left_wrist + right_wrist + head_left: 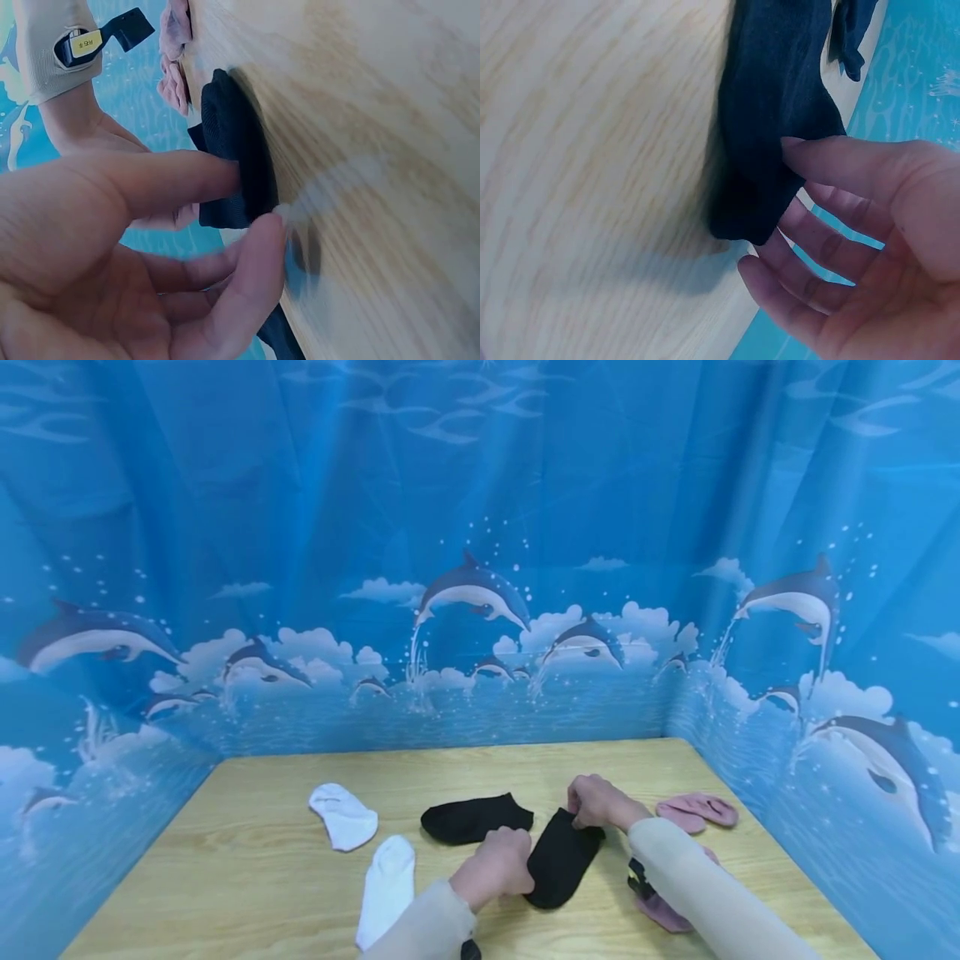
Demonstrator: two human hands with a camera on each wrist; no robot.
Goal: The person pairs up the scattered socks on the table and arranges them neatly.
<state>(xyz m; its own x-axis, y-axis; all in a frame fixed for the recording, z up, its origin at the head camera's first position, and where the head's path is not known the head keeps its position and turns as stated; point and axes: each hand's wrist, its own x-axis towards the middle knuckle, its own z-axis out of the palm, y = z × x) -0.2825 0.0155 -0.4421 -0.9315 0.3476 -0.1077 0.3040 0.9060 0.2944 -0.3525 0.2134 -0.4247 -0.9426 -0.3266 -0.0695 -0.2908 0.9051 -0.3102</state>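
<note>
A black ankle sock lies slantwise on the wooden table between the two hands. At its near, toe end my left hand has thumb and curled fingers on the sock's edge; the left wrist view shows the thumb on the fabric and the index fingertip beside it. My right hand pinches the far, cuff end, with the thumb on top and the fingers behind the cloth. Just left of this sock, a second black sock lies flat, toe pointing left.
Two white socks, one farther back and one nearer, lie on the left of the table. On the right is a pink sock; more pink fabric is partly hidden under the right sleeve. A dolphin-print curtain surrounds the table.
</note>
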